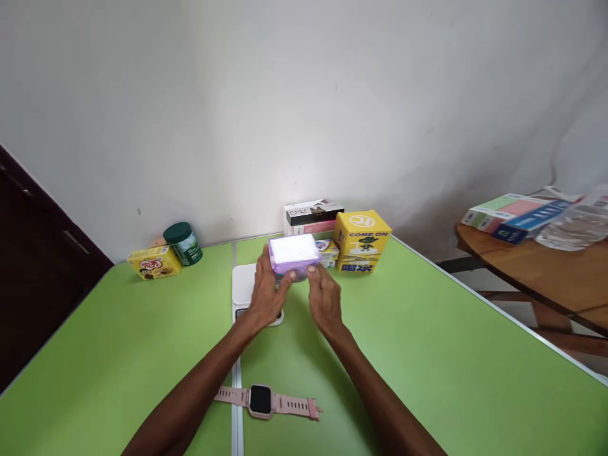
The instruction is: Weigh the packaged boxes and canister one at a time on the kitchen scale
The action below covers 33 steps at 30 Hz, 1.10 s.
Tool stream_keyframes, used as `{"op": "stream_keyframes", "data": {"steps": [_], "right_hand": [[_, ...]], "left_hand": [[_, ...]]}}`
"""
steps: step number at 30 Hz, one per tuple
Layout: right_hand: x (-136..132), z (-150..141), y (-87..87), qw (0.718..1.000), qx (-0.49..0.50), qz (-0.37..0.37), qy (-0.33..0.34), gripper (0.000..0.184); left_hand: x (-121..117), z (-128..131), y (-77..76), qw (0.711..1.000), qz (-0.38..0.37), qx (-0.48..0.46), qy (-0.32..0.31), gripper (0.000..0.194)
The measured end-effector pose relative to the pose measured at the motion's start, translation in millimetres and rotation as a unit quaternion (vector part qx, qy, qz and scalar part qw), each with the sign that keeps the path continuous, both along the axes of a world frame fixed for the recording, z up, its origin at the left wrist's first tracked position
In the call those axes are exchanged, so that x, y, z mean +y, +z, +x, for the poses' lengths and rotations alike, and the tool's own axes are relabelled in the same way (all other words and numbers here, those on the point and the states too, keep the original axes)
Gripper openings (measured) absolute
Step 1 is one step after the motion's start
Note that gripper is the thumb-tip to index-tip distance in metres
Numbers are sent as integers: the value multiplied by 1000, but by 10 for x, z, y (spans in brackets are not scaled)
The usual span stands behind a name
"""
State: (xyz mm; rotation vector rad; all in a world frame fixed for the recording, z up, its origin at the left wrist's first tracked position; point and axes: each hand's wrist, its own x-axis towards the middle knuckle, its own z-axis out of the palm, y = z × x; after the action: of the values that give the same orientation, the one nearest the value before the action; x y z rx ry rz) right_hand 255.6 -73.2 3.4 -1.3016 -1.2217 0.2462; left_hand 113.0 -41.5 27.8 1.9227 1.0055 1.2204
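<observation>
Both my hands hold a small purple box with a white top (293, 254) just above a white kitchen scale (243, 284) on the green table (451, 354). My left hand (265, 296) grips the box's left side, fingers wrapped round it. My right hand (325, 297) pinches its right lower edge. A pink smartwatch (262, 401) lies flat on the table near me, between my forearms.
Behind the box stand a yellow carton (361, 241), a black-and-white box (311, 216) and a small printed carton (327, 252). At the back left are a yellow packet (154, 262) and a green-lidded jar (183, 243). A wooden table (536, 266) with boxes stands to the right.
</observation>
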Motion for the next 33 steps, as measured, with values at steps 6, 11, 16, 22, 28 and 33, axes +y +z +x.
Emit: {"op": "stream_keyframes", "data": {"steps": [6,11,16,22,28,33], "right_hand": [[372,-595,-22,994,-62,24,81,53],[418,-647,-290,992,-112,4,65,56],[445,-437,-488,998,-15,-41,46,67],[471,-319,-682,987,94,-124,29,88],[448,-370,-691,988,85,-130,22,88],[439,-370,-693,988,79,-129,19,86]], "left_hand": [[219,-709,17,997,13,44,70,81],[290,-855,-232,995,-18,78,60,81],[314,-1048,-357,992,-78,64,76,87],[409,-1230,-762,964,-178,-145,133,91],[509,-1268,-963,941,-190,-236,152,98],[499,-1295,-965,942,-190,-231,156,92]]}}
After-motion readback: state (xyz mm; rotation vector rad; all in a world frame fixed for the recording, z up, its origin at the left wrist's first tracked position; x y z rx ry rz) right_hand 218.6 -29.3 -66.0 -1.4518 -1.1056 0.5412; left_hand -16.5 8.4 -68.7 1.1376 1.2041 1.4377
